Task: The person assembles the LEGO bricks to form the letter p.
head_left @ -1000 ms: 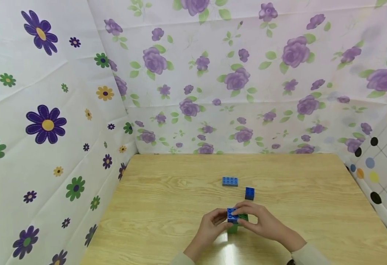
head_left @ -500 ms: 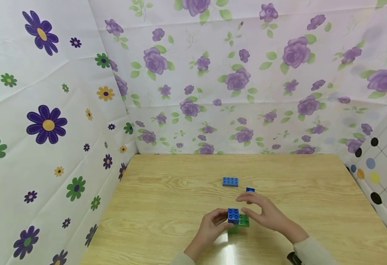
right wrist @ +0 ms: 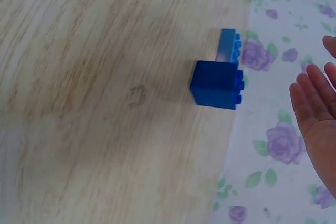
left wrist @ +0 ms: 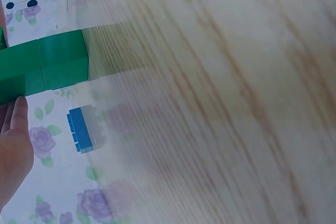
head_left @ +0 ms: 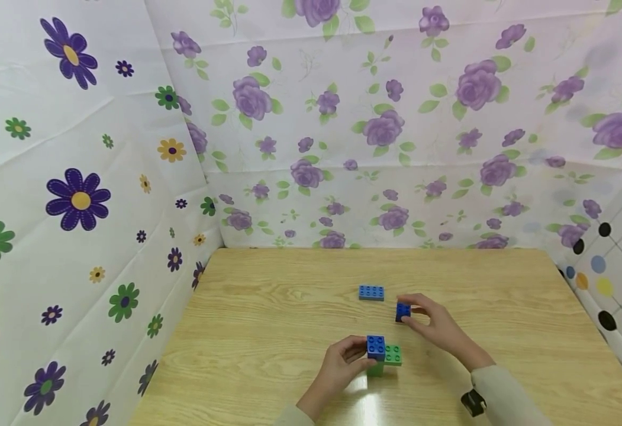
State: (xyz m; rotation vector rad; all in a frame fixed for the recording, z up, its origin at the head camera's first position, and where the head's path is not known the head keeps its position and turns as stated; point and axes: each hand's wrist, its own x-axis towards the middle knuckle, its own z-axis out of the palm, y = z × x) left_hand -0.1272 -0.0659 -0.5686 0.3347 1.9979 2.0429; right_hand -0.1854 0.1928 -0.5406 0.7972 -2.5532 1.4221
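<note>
My left hand [head_left: 338, 365] grips a small stack of toy building bricks near the front of the table. A blue brick [head_left: 376, 348] tops it; a green brick [head_left: 393, 354] juts out to the right beneath, over a lower green brick [head_left: 376, 370]. Green brick sides [left wrist: 63, 59] fill the left wrist view's edge, with fingertips right at them. Farther back, my right hand [head_left: 437, 326] reaches over a dark blue brick [head_left: 403, 312], thumb and fingers spread to either side. The right wrist view has that dark blue brick [right wrist: 214, 85] apart from the relaxed fingers [right wrist: 315, 98].
Behind them lies a lighter blue brick [head_left: 371, 293], two studs wide and longer, flat on the wooden table [head_left: 268, 319]. Patterned cloth walls [head_left: 300, 201] border the table at the back and both sides. A black band [head_left: 473, 402] sits at the right sleeve.
My right hand has left the top of the stack and moved back and right to the dark blue brick. My left hand has stayed on the stack.
</note>
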